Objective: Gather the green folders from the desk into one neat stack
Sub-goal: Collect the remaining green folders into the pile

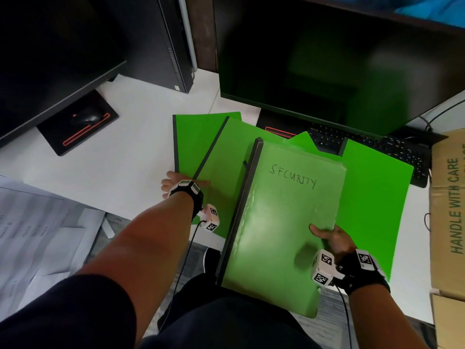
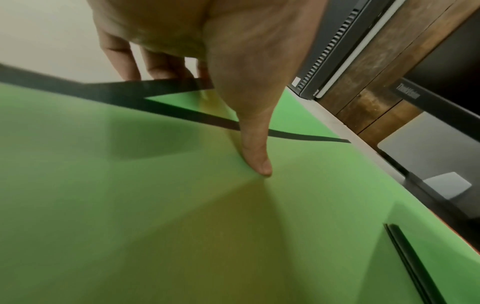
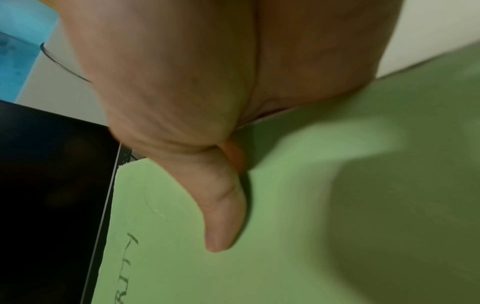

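My right hand [image 1: 332, 239] pinches the SECURITY folder [image 1: 284, 222] by its 3 o'clock edge, thumb on top, and most of it hangs off the table [image 1: 130, 137] toward 6 o'clock, so I think it could tip or slip out. My left hand [image 1: 176, 183] pinches the edge of two crossed folders [image 1: 216, 157] at 9 o'clock; pulling both may fan them more.

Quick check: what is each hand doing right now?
Left hand: pinches the second green folder at its edge.
Right hand: grips the SECURITY folder.
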Motion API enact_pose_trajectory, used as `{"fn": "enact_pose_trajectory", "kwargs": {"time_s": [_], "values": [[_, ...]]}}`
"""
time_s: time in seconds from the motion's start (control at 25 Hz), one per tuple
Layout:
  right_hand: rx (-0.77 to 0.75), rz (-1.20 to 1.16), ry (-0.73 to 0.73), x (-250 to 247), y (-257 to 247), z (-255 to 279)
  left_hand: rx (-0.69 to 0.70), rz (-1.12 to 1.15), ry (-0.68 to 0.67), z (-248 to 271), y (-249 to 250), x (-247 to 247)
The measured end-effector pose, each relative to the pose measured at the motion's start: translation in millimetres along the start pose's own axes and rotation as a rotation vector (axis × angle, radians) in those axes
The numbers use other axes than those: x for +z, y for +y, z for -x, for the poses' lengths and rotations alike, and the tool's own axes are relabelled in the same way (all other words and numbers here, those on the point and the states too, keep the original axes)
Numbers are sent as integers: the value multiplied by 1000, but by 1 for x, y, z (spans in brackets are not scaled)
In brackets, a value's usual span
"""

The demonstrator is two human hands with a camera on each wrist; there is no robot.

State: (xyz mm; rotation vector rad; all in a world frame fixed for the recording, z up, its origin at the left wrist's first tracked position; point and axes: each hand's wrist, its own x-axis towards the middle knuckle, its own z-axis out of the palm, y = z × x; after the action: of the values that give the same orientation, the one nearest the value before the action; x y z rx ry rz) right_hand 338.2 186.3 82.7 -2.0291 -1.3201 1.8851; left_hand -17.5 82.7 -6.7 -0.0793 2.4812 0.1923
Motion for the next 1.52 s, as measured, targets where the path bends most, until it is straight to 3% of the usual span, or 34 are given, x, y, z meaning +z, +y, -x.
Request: {"fn": "enact_pose_trajectory", "kwargs": {"time_s": [0.2, 0.4, 0.64, 0.8, 0.92, 1.0, 1.16, 1.24, 1.44, 1.52], "values": [[-20, -11, -12, -2, 10, -17, 79, 267, -97, -10, -20, -12], [-43, -67, 15, -8, 19, -25, 395, 486, -11, -1, -54, -45], [-53, -117, 73, -27, 37, -37, 409, 657, -29, -17, -139, -113], [-38, -145, 95, -34, 35, -36, 477, 777, -190, -6, -165, -144], [-31, -155, 37, -20, 18, -26, 587, 889, -423, 29, -141, -117], [-53, -182, 17, -7, 11, -25, 648, 837, -494, 51, -114, -84], [-110, -341, -118, 24, -11, -15, 700, 674, -415, 67, -75, -25], [-112, -351, -93, 32, -17, -17, 685, 670, -413, 67, -70, -17], [-100, -191, -109, 34, -18, -17, 537, 724, -642, 61, -66, -17], [-111, -113, -114, 39, -18, -21, 493, 727, -666, 60, -70, -19]]}}
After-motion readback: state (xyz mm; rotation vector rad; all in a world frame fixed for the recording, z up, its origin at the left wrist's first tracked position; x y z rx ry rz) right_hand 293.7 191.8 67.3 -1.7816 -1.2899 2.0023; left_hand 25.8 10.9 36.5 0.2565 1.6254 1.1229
